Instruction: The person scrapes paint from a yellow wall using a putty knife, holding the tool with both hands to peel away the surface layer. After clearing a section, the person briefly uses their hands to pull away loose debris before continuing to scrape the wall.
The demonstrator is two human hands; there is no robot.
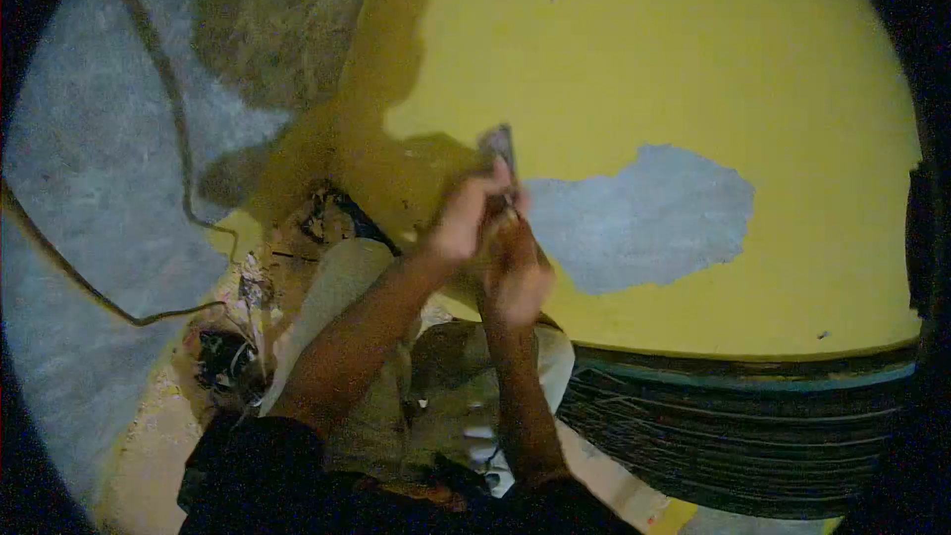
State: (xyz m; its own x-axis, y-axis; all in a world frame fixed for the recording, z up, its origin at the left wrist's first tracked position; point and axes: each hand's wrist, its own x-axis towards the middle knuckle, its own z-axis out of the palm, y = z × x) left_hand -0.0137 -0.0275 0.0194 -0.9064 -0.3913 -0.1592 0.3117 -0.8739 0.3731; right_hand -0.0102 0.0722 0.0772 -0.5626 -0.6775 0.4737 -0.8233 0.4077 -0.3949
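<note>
My left hand is closed round a small flat grey piece whose end sticks up past the thumb; blur hides its exact kind. Just to the right and below, my right hand is closed, its fingers meeting the left hand's near the lower end of the piece. What the right fingers grip is hidden. Both hands are above the near left edge of a yellow surface. Beside the right hand, an irregular pale grey patch shows on that surface.
At the lower right, a stack of dark thin layers lies below the yellow edge. Cables run over the grey floor at left, towards a dark tangled object. My legs are close beneath my arms.
</note>
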